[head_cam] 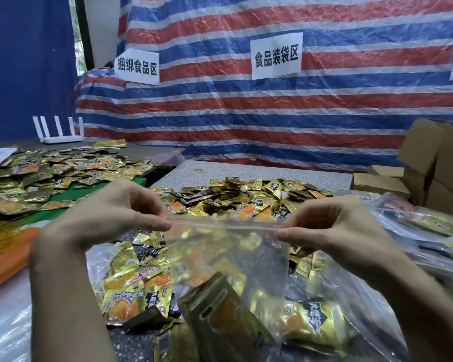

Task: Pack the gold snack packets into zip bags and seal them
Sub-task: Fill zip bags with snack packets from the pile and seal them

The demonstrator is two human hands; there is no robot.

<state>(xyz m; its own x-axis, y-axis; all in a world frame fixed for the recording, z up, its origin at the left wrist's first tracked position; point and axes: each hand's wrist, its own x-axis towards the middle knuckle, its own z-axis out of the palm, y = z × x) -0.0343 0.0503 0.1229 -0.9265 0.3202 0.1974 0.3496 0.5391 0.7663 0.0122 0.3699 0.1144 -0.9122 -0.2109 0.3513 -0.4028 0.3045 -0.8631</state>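
A clear zip bag with a red zip line hangs in front of me, holding gold snack packets in its lower part. My left hand pinches the left end of the zip strip. The strip's right end is pinched by my right hand. The strip is stretched level between the two hands. Whether the zip is pressed together I cannot tell. Loose gold snack packets lie heaped on the table behind and under the bag.
A second spread of gold packets covers the left table. Filled zip bags are stacked at the right, beside cardboard boxes. A white router stands at the back left. A striped tarp with paper signs hangs behind.
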